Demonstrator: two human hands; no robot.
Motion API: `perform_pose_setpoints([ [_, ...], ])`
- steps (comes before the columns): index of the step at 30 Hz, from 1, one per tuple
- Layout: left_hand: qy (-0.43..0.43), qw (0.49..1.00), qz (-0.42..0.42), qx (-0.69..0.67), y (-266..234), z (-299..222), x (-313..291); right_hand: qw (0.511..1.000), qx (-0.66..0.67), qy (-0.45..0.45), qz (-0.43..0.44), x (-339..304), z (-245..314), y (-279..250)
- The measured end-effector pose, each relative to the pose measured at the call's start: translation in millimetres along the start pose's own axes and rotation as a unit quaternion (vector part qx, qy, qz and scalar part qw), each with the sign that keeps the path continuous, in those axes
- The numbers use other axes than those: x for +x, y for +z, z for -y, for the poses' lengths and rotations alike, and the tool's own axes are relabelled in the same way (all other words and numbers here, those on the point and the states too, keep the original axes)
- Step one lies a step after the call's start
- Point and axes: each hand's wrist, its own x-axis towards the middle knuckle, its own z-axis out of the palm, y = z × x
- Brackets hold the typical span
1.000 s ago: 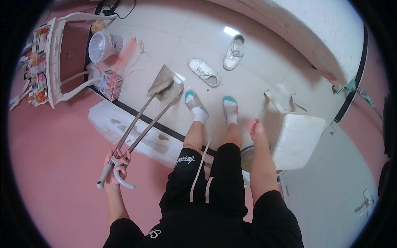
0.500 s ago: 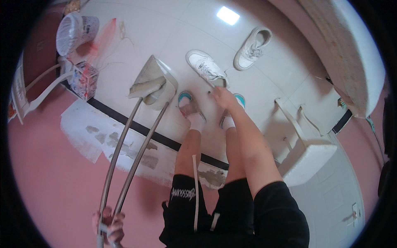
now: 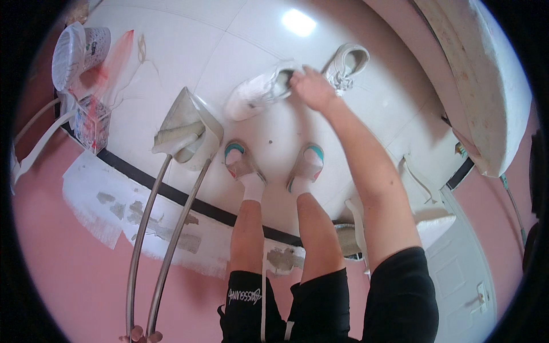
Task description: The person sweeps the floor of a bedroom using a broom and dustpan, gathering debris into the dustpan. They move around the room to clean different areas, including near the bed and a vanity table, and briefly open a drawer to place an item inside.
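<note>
My left hand (image 3: 140, 336), partly cut off by the lower edge, is closed round two metal poles. They belong to a pale dustpan (image 3: 200, 117) and a broom (image 3: 180, 134) whose head lies in the pan's mouth. My right hand (image 3: 313, 88) reaches far forward, its fingers closed at the heel opening of a white sneaker (image 3: 254, 94), which is smeared by motion. Its mate, another white sneaker (image 3: 347, 67), is just right of that hand. A small dark speck (image 3: 270, 142) lies on the floor in front of my slippers.
At the far left are a white bucket (image 3: 98, 43) on its side, a red plastic bag (image 3: 114, 68) and a box-like bin (image 3: 92, 123). To the right are a white stool (image 3: 436, 228) lying tipped, a bulky pale piece of furniture (image 3: 486, 86) and a door (image 3: 460, 274).
My right hand has moved forward with the sneaker, turning it so that its toe points left and near. The broom and dustpan appear lower and further left as the view shifted.
</note>
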Motion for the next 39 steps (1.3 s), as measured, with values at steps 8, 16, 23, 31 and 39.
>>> perform_pose_setpoints([
  [8,0.004,1.000,-0.010,-0.017,0,6,9,0.908,0.168,0.373,-0.089,21,-59,-54],
  [16,-0.002,1.000,-0.017,-0.018,10,4,15,0.930,0.227,0.285,-0.050,-4,-33,12],
  [23,-0.006,1.000,-0.016,-0.007,18,1,16,0.868,0.352,0.344,0.063,54,-15,-17],
  [31,-0.017,1.000,-0.013,0.007,25,-6,11,0.879,0.317,0.356,0.015,65,-44,-44],
  [39,-0.032,0.996,0.040,0.073,35,-6,-19,0.794,0.419,0.305,-0.317,65,23,-100],
])
